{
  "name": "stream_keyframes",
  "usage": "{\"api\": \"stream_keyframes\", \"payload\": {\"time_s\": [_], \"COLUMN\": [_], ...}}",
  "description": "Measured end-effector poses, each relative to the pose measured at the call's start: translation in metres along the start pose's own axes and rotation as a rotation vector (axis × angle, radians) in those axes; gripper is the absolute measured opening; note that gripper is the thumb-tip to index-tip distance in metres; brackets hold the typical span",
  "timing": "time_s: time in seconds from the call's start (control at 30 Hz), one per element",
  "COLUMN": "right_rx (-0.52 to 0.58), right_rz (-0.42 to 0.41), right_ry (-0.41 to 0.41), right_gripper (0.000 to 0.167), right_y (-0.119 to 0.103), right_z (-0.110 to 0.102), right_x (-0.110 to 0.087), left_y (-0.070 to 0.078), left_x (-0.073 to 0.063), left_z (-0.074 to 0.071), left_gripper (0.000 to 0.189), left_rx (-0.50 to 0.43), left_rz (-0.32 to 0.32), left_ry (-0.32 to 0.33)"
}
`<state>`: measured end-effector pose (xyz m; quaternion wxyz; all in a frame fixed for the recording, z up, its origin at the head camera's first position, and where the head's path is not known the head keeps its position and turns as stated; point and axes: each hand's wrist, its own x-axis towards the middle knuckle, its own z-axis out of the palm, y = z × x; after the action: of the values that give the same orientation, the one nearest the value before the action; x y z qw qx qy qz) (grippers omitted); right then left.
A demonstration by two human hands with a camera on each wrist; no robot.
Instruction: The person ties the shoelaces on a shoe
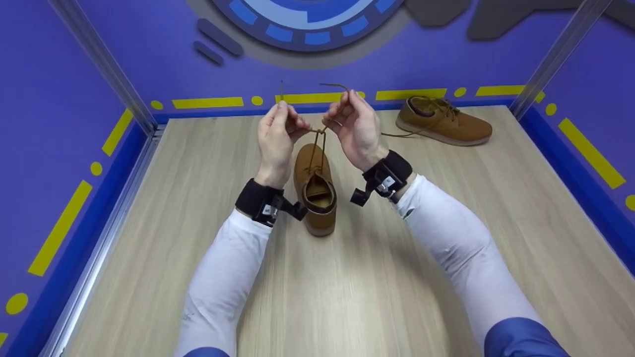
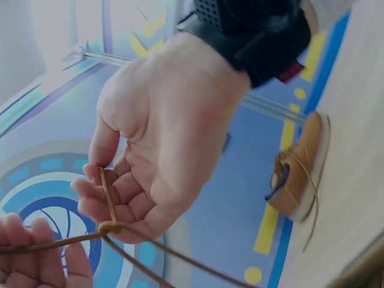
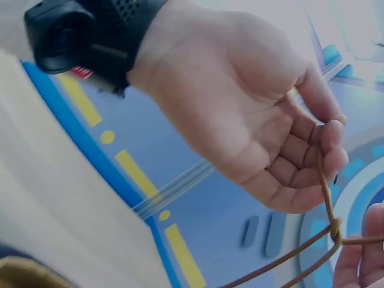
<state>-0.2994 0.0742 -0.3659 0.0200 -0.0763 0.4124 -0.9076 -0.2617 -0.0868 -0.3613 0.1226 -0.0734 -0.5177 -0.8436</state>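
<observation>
Left hand (image 1: pixel 276 135) is pinching one end of the brown lace (image 1: pixel 318 144) above the near shoe (image 1: pixel 314 189); right hand (image 1: pixel 355 128) is pinching the other end. Lace strands are crossing in a knot between both hands. Second shoe (image 1: pixel 443 120) is lying on the worktop (image 1: pixel 367 277), beyond and right of the near shoe.

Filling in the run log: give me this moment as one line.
left hand: pinches lace | right hand: pinches lace | knot: half-tied above near shoe | second shoe: far right on table
</observation>
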Motion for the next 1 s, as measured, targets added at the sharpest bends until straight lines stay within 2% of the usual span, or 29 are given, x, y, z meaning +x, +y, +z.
{"api": "stream_keyframes", "payload": {"time_s": [0.13, 0.23, 0.37, 0.6, 1.0], "right_rx": [0.026, 0.014, 0.014, -0.005, -0.028], "right_rz": [0.014, 0.017, 0.016, 0.008, 0.005], "right_ry": [0.014, 0.024, 0.026, 0.094, 0.184], "right_gripper": [0.042, 0.042, 0.043, 0.048, 0.049], "right_y": [0.0, 0.001, 0.002, -0.001, -0.006], "right_z": [0.004, 0.004, -0.001, -0.026, -0.052], "right_x": [-0.001, -0.001, 0.0, 0.005, 0.009], "left_y": [0.004, 0.003, 0.0, -0.008, -0.017], "left_x": [0.003, 0.005, 0.008, 0.014, 0.018], "left_z": [0.001, -0.001, -0.01, -0.035, -0.054], "left_gripper": [0.045, 0.045, 0.045, 0.049, 0.058], "left_rx": [-0.131, -0.162, -0.142, -0.036, -0.058], "left_rz": [-0.014, -0.033, -0.049, -0.017, -0.02], "left_ry": [0.032, 0.055, 0.062, 0.068, 0.178]}}
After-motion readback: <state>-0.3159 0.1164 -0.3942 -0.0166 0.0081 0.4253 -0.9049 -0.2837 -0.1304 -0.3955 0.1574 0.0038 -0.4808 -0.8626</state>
